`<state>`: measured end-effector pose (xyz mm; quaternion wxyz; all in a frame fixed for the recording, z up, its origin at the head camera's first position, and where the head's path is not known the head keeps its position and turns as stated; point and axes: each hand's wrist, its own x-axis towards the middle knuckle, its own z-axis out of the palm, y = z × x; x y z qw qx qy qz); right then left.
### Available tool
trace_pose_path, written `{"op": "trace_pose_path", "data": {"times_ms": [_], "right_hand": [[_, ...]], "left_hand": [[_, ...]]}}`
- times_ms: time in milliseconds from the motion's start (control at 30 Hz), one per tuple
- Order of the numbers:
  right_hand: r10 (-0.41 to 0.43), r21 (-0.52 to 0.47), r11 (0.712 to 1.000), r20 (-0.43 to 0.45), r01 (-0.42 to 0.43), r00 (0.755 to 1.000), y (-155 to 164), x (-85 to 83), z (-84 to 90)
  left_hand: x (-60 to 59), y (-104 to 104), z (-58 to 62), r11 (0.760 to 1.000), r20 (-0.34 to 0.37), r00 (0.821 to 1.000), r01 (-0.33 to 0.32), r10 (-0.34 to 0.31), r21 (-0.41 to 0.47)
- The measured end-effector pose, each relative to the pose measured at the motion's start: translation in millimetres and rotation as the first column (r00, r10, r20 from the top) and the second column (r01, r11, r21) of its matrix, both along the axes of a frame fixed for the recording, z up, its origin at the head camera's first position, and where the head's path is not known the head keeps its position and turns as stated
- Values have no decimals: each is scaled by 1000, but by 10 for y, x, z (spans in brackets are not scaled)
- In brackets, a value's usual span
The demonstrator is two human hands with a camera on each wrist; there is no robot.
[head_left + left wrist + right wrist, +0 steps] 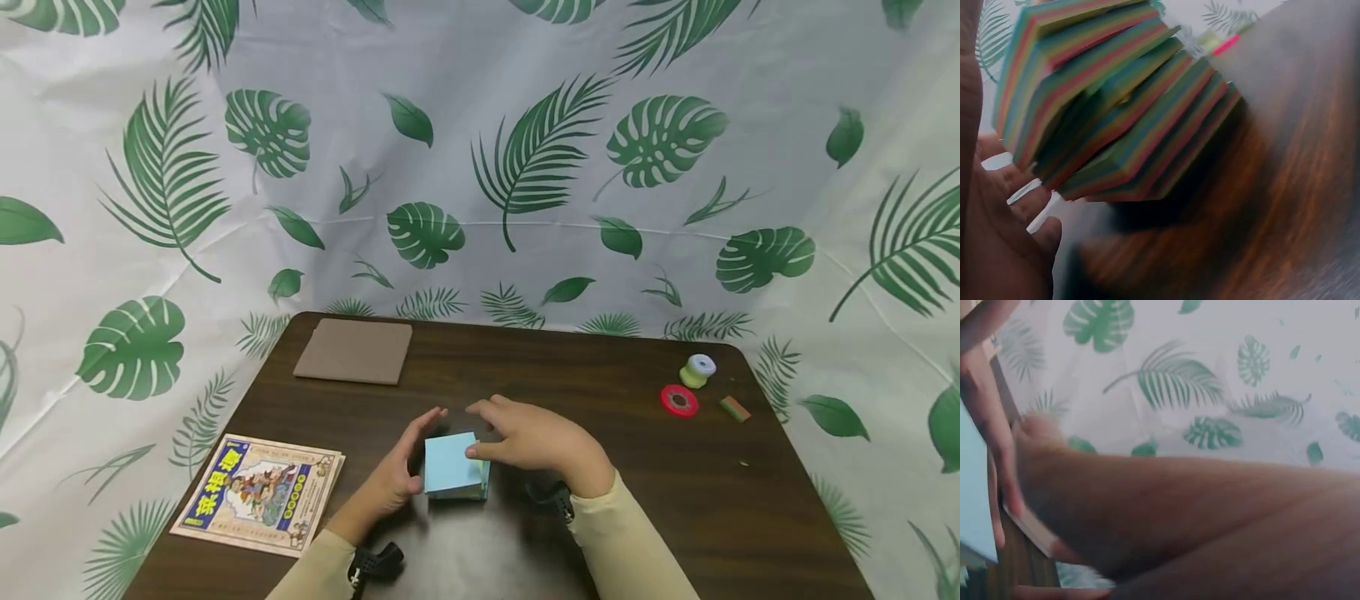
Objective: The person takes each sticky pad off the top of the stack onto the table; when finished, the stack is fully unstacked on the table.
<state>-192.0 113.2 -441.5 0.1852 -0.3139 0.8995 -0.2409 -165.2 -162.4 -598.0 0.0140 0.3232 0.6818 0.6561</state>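
Observation:
A stack of square paper notes point(450, 461), light blue on top, sits on the dark table between both hands. Its edges show striped colours in the left wrist view, and the layers point(1129, 112) are unevenly fanned. My left hand point(393, 471) is beside the stack's left side, thumb and fingers spread apart; whether it touches the paper cannot be told. Over the right part of the stack reaches my right hand point(543, 437), its thumb across the top sheet's right edge and its fingers extended beyond. Blurred, the right hand point(1116, 500) fills much of its wrist view.
An illustrated booklet point(258, 496) lies at the left of the table point(540, 367). A brown flat board point(355, 352) is at the back left. Toward the back right are a white-and-green spool point(697, 372), a red ring point(678, 400) and a small striped block point(735, 408).

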Motion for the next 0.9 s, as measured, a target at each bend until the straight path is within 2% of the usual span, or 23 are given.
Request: {"op": "trace_pose_path", "data": {"times_ms": [233,400,600,733,900], "right_hand": [[81,-8,997,-17,-81,997,-156,97,-121],[80,31,996,-66,-78,995,-197,101,-211],[88,32,996,-74,-86,993,-225,85,-241],[91,32,996,-74,-89,993,-235,71,-227],[85,28,996,-69,-84,994,-222,33,-237]], "left_hand": [[49,40,-19,998,71,997,1,4,-66],[69,53,25,997,120,993,27,-18,-72],[83,40,59,994,154,986,80,-68,-71],[68,26,84,990,182,981,84,-61,-116],[50,47,92,985,176,984,46,-16,-165]]}}
